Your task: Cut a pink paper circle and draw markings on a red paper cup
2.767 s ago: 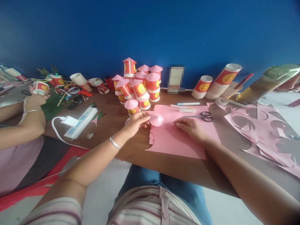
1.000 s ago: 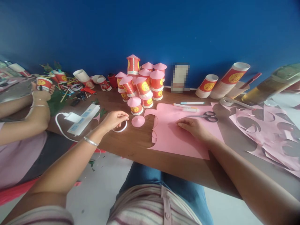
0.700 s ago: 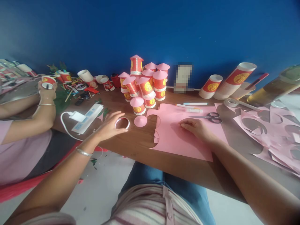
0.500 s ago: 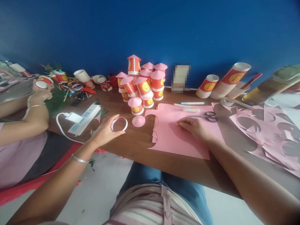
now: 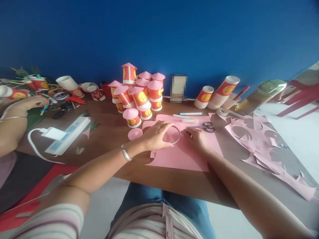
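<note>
My left hand (image 5: 155,136) rests on a pink paper sheet (image 5: 184,156) and grips a thin white ring (image 5: 171,134) laid flat on it. My right hand (image 5: 196,138) lies on the same sheet just right of the ring, fingers curled down against the paper. A small pink paper cone (image 5: 135,133) sits on the brown table (image 5: 112,129) left of the sheet. Behind it stands a stack of red paper cups with pink cone tops (image 5: 139,93).
Scissors (image 5: 208,126) and pens (image 5: 190,114) lie beyond the sheet. Cut pink paper scraps (image 5: 261,146) spread to the right, near rolls of stacked cups (image 5: 223,93) and tape (image 5: 221,112). A white power strip (image 5: 67,136) lies left, by another person's arm (image 5: 15,122).
My left hand picked the white ring up from the table at left and carried it right onto the pink sheet. The pink cone stayed on the table. My right hand stayed on the sheet.
</note>
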`<state>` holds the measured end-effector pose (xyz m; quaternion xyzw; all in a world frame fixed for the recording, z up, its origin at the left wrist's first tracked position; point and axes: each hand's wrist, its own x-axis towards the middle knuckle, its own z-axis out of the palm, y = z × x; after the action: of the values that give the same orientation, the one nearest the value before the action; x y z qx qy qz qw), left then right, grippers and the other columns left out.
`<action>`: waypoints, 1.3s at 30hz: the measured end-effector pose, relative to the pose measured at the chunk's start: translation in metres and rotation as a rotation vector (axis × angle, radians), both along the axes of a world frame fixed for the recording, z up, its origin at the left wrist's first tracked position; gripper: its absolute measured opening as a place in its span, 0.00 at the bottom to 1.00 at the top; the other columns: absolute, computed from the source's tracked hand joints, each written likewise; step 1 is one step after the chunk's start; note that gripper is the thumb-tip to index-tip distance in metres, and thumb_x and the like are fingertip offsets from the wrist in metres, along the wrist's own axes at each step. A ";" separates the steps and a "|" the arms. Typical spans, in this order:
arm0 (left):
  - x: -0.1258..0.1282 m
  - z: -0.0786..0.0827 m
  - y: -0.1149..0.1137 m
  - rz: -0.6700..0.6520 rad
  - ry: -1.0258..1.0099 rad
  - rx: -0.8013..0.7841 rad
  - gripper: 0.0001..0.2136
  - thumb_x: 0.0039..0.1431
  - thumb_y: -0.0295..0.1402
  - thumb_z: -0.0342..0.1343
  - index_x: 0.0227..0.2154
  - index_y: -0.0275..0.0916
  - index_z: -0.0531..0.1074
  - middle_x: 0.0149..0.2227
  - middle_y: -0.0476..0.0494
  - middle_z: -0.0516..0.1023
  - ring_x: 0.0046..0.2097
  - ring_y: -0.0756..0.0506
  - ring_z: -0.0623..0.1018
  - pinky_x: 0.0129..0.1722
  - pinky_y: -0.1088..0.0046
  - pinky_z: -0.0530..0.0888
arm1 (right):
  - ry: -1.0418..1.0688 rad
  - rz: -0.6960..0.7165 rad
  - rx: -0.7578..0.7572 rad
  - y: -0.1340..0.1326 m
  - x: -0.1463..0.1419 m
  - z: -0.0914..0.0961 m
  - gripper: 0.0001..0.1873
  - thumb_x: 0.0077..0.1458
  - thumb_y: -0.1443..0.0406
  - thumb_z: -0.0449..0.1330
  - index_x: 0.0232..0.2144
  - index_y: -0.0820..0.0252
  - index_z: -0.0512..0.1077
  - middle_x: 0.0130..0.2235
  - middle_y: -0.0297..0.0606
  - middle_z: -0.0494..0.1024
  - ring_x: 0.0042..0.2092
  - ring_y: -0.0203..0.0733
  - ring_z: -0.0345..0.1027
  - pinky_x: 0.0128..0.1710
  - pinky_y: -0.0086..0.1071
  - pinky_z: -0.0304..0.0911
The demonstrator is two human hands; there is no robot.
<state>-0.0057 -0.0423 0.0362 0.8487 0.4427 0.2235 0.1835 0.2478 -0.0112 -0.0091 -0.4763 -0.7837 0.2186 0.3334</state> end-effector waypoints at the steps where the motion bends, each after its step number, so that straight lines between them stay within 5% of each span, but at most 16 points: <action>1: 0.003 -0.003 0.001 -0.020 0.003 0.010 0.39 0.55 0.38 0.75 0.68 0.42 0.66 0.66 0.32 0.75 0.68 0.32 0.75 0.66 0.48 0.77 | -0.041 0.002 0.056 0.001 0.000 -0.004 0.13 0.64 0.63 0.56 0.26 0.55 0.73 0.30 0.37 0.80 0.31 0.41 0.69 0.33 0.32 0.63; 6: 0.003 -0.014 0.005 -0.013 0.052 0.002 0.38 0.55 0.38 0.75 0.67 0.43 0.67 0.66 0.33 0.76 0.67 0.32 0.75 0.68 0.46 0.75 | -0.189 0.054 0.253 0.006 -0.001 -0.017 0.11 0.68 0.66 0.57 0.33 0.56 0.77 0.40 0.44 0.82 0.43 0.47 0.74 0.45 0.38 0.69; 12: 0.002 -0.025 0.008 -0.002 0.085 -0.004 0.37 0.55 0.40 0.76 0.65 0.41 0.68 0.65 0.33 0.77 0.66 0.32 0.76 0.67 0.46 0.75 | -0.184 0.015 0.170 0.006 0.003 -0.015 0.09 0.62 0.71 0.58 0.35 0.56 0.78 0.40 0.42 0.81 0.43 0.47 0.74 0.45 0.37 0.69; 16: -0.015 -0.012 -0.016 0.039 0.043 0.122 0.40 0.56 0.42 0.74 0.68 0.44 0.65 0.66 0.33 0.75 0.66 0.31 0.76 0.66 0.46 0.77 | -0.126 0.017 0.137 0.002 0.003 -0.014 0.08 0.62 0.69 0.58 0.35 0.55 0.77 0.41 0.41 0.82 0.45 0.47 0.75 0.46 0.38 0.69; 19: -0.050 0.003 -0.046 0.132 0.078 0.202 0.39 0.59 0.44 0.72 0.70 0.42 0.64 0.65 0.32 0.74 0.67 0.32 0.75 0.69 0.48 0.74 | -0.107 -0.002 0.128 0.002 0.003 -0.016 0.07 0.62 0.66 0.60 0.32 0.53 0.76 0.39 0.39 0.82 0.43 0.47 0.74 0.45 0.39 0.69; 22: -0.102 0.007 -0.073 0.408 0.169 0.193 0.35 0.60 0.46 0.69 0.67 0.41 0.68 0.63 0.32 0.75 0.65 0.31 0.76 0.68 0.46 0.74 | -0.099 0.016 0.120 0.004 0.003 -0.017 0.07 0.62 0.65 0.59 0.31 0.53 0.76 0.39 0.38 0.82 0.41 0.46 0.75 0.44 0.38 0.69; 26: -0.171 -0.011 -0.087 0.705 0.274 0.061 0.34 0.57 0.51 0.68 0.63 0.40 0.72 0.64 0.31 0.75 0.67 0.26 0.74 0.69 0.44 0.72 | -0.119 0.034 0.142 0.007 0.004 -0.014 0.07 0.62 0.65 0.59 0.32 0.53 0.76 0.40 0.39 0.83 0.42 0.47 0.76 0.43 0.38 0.70; 30: -0.204 -0.033 -0.080 0.787 0.272 -0.057 0.36 0.59 0.54 0.62 0.64 0.39 0.71 0.66 0.29 0.74 0.69 0.26 0.72 0.70 0.42 0.70 | -0.136 0.034 0.122 0.008 0.003 -0.009 0.08 0.63 0.65 0.58 0.33 0.53 0.75 0.40 0.41 0.83 0.44 0.48 0.76 0.46 0.40 0.71; 34: -0.195 -0.032 -0.075 0.748 0.277 0.090 0.32 0.62 0.51 0.60 0.65 0.39 0.71 0.68 0.28 0.73 0.70 0.24 0.71 0.69 0.39 0.69 | -0.147 0.046 0.120 0.011 0.002 -0.013 0.08 0.62 0.66 0.57 0.32 0.54 0.75 0.39 0.42 0.81 0.44 0.49 0.75 0.47 0.41 0.71; 39: -0.140 -0.001 -0.085 0.621 0.219 0.357 0.20 0.69 0.41 0.58 0.59 0.41 0.75 0.59 0.34 0.79 0.62 0.32 0.79 0.66 0.49 0.75 | -0.155 0.016 0.111 0.010 0.001 -0.016 0.07 0.61 0.66 0.57 0.33 0.54 0.74 0.40 0.41 0.80 0.44 0.47 0.73 0.47 0.40 0.69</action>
<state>-0.1460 -0.1276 0.0355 0.7117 0.6499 0.2503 -0.0924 0.2485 -0.0008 -0.0251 -0.4662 -0.8219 0.1402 0.2958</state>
